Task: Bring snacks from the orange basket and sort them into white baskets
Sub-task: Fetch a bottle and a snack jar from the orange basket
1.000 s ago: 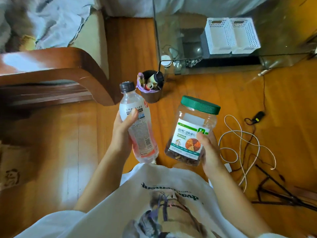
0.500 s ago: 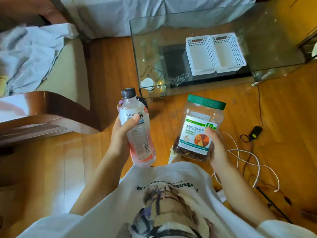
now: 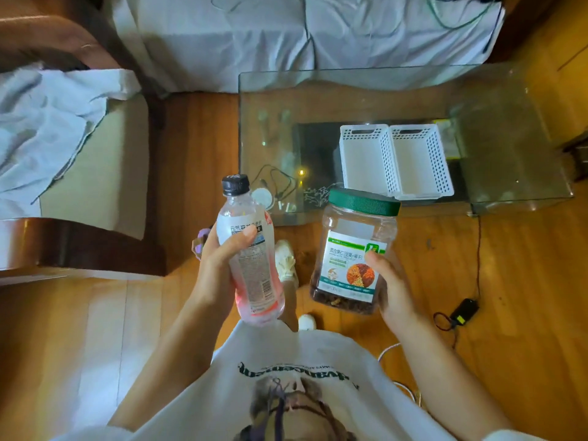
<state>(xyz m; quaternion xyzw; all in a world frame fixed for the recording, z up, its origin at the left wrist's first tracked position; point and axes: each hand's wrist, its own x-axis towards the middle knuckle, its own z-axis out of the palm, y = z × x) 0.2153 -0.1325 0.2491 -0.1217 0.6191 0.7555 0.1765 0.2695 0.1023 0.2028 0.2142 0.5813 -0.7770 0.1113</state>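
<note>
My left hand [image 3: 219, 268] grips a clear drink bottle [image 3: 251, 249] with a black cap and pinkish liquid, held upright in front of me. My right hand [image 3: 389, 288] grips a clear plastic jar [image 3: 356, 253] with a green lid and a green-and-white label, with dark nuts and dried fruit in its lower part. Two white perforated baskets [image 3: 366, 160] [image 3: 420, 160] sit side by side on the glass coffee table [image 3: 509, 138] ahead, just beyond the jar's lid. The orange basket is not in view.
A wooden-armed chair [image 3: 79, 246] with a grey cloth stands at left. A sofa under a white sheet [image 3: 286, 39] lies behind the table. A black adapter with its cable [image 3: 461, 313] lies on the wood floor at right. My shoe [image 3: 286, 259] shows between the bottle and the jar.
I have walked toward the glass table, so the white baskets are nearer and lower in view. The dark cup on the floor is hidden behind the bottle. Both hands keep their grips.
</note>
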